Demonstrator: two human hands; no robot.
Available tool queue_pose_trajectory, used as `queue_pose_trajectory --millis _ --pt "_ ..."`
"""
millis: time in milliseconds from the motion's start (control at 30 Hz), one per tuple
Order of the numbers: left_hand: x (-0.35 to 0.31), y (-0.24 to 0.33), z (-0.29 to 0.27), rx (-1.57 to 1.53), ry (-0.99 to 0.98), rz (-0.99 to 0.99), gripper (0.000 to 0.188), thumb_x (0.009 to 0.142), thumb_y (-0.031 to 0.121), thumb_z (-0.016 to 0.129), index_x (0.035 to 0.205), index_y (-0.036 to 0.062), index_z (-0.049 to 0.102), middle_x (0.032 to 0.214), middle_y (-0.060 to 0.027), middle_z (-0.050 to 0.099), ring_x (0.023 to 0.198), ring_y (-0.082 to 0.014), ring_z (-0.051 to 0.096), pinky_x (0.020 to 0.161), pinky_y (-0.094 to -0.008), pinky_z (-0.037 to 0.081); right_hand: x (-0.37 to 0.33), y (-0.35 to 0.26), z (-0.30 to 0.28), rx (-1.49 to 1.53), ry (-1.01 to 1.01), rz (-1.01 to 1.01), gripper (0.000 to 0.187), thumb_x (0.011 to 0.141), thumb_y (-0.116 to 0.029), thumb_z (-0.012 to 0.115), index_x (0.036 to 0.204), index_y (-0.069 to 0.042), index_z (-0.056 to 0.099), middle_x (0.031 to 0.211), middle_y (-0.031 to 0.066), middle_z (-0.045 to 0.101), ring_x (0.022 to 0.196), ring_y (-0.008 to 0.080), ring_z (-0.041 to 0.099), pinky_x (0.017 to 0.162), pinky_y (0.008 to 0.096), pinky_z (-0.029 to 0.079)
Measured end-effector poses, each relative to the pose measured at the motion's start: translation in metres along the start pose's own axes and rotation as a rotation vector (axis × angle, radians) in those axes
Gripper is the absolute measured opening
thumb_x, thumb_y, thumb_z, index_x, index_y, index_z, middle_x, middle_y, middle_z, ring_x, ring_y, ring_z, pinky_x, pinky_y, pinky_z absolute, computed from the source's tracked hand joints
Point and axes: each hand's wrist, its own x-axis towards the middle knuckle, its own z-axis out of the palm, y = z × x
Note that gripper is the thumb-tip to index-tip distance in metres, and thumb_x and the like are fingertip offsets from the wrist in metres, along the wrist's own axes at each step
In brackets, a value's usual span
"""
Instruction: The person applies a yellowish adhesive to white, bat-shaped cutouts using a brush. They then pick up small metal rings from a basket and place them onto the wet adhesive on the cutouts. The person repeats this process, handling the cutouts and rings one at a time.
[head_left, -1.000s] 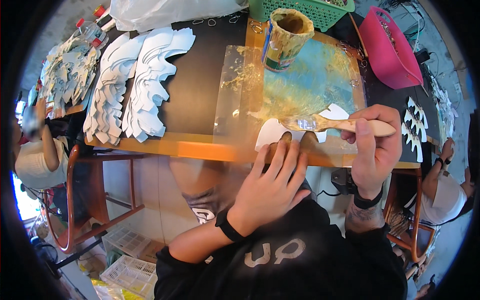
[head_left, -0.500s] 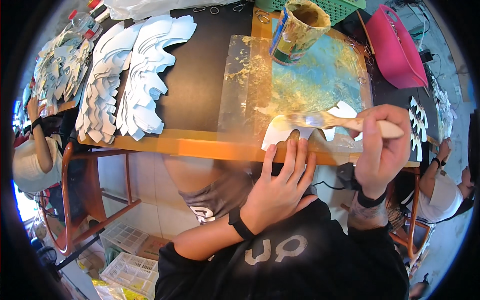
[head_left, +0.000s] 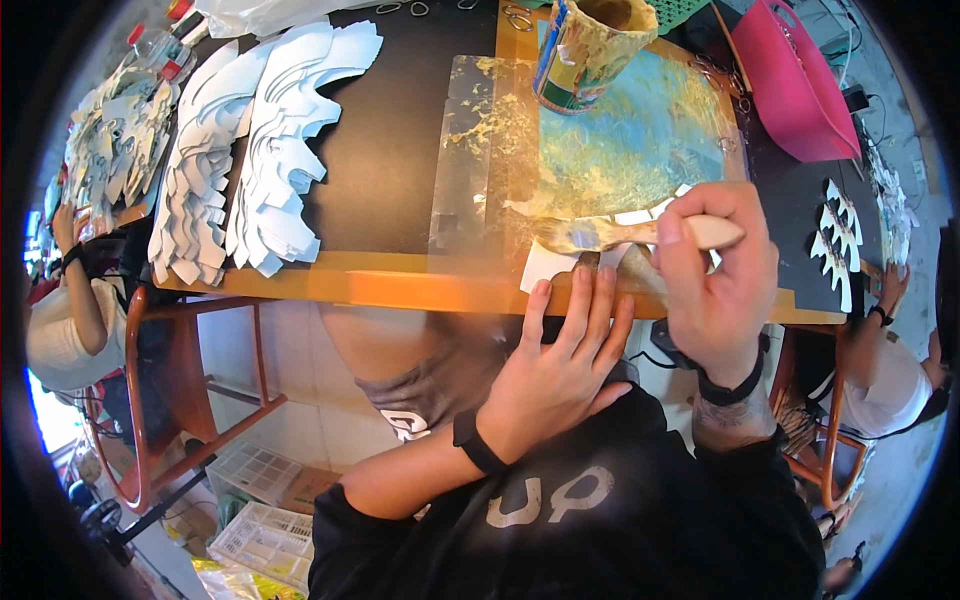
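My right hand point(head_left: 722, 285) grips the pale wooden handle of a flat brush point(head_left: 625, 234). The bristles point left and lie over a white scalloped cut-out piece point(head_left: 543, 264) at the table's front edge. My left hand point(head_left: 560, 365) is spread out, its fingertips resting on the near edge of that piece; nothing is in its grasp. Under the piece lies a clear sheet over a blue surface point(head_left: 640, 140), smeared with yellowish residue. A tin can point(head_left: 588, 65), its rim and side caked in the same residue, stands at the far side. Brush and right hand partly hide the piece.
Stacks of white cut-out pieces point(head_left: 285, 160) lie on the dark table point(head_left: 385, 130) to the left. A pink basket point(head_left: 795, 90) stands far right, with smaller white pieces point(head_left: 838, 235) nearer. Scissors point(head_left: 519, 18) lie by the can. Co-workers sit on both sides.
My right hand and the brush have moved left, carrying the bristles toward the left end of the white piece. My left hand stays about where it was. The view has shifted slightly.
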Motion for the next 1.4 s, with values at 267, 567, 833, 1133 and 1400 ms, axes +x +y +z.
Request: queue_pose_trajectory --millis 267,567,833,1133,1400 --pt "0.001 0.003 -0.003 -0.007 -0.052 -0.006 0.088 0.090 0.067 0.055 0.150 0.0044 0.048 0.159 -0.0241 0.040 0.149 -0.0395 0.034 0.119 -0.0667 0.022 -0.002 0.002 -0.005 -0.012 0.048 -0.156 0.010 0.096 -0.007 0.065 0.102 -0.001 0.059 0.080 0.0094 0.063 0.069 0.0163 0.064 0.063 0.0285 0.050" --pt "0.001 0.004 0.001 0.035 -0.052 0.014 0.088 0.089 0.069 0.054 0.148 0.0038 0.051 0.157 -0.0285 0.041 0.149 -0.0435 0.034 0.118 -0.0704 0.020 -0.003 0.004 -0.013 -0.013 0.021 -0.083 0.012 0.096 -0.007 0.066 0.104 -0.001 0.059 0.093 0.0125 0.067 0.075 0.0192 0.068 0.067 0.0297 0.052" --pt "0.002 0.005 -0.004 0.028 -0.084 -0.009 0.084 0.092 0.065 0.053 0.150 0.0041 0.048 0.158 -0.0269 0.041 0.149 -0.0411 0.035 0.117 -0.0689 0.023 0.003 0.007 -0.017 -0.021 0.158 -0.042 0.009 0.097 -0.006 0.063 0.102 -0.001 0.059 0.084 0.0120 0.066 0.072 0.0171 0.067 0.063 0.0298 0.051" --pt "0.007 0.009 -0.006 0.034 -0.067 -0.009 0.087 0.091 0.067 0.055 0.144 -0.0017 0.055 0.155 -0.0301 0.043 0.146 -0.0460 0.037 0.116 -0.0705 0.023 -0.004 0.004 -0.027 0.052 0.223 0.110 0.011 0.096 -0.009 0.067 0.101 -0.002 0.060 0.083 0.0101 0.067 0.072 0.0226 0.071 0.065 0.0325 0.054" --pt "0.007 0.012 -0.004 0.037 -0.057 -0.016 0.087 0.089 0.064 0.060 0.141 -0.0049 0.056 0.152 -0.0331 0.045 0.145 -0.0484 0.038 0.115 -0.0730 0.023 -0.010 0.014 -0.034 -0.064 0.260 0.026 0.013 0.095 -0.006 0.066 0.105 -0.002 0.058 0.081 0.0118 0.069 0.068 0.0218 0.071 0.063 0.0318 0.055"
